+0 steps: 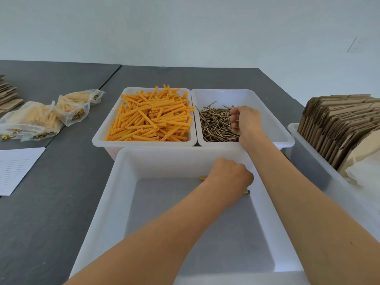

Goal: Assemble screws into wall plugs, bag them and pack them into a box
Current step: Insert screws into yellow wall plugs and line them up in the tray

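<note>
A yellow plug with a screw (245,192) in it sticks out from under the curled fingers of the left hand (230,173), low inside the near white tub (115,202). Beyond those fingers, the right hand (245,120) curls its fingertips into the screws (216,124); whether they pinch one, I cannot tell. Left of them lie the loose plugs (150,118), further left the filled bags (41,118)

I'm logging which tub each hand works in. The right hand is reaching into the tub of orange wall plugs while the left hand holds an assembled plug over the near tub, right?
Not quite. The head view shows the right hand in the tub of screws, not the wall plugs. The left hand does hold an assembled plug over the near tub.
</note>
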